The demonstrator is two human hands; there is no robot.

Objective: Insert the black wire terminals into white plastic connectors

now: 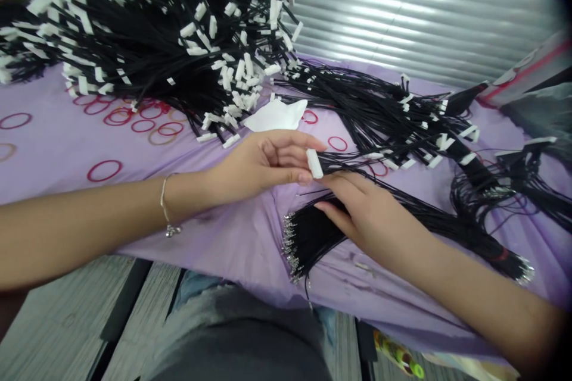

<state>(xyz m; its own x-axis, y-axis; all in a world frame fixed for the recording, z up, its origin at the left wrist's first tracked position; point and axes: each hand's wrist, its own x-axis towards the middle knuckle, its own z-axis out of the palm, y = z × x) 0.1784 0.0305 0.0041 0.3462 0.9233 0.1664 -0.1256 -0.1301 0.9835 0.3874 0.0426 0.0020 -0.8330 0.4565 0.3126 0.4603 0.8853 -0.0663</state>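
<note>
The left hand (254, 166) has its fingers nipped round a white connector (314, 164) — over the purple sheet (241, 232) — while the right hand (373, 208), fingers slightly parted, meets black wires (336, 161); its grip I can't tell.

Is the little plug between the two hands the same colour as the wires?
No, the plug at the left hand's fingertips is white, while the wires are black.

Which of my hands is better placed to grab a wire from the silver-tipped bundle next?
Probably your right hand: in this view it overlaps that bundle. Your left hand is farther off, beside a white connector.
</note>
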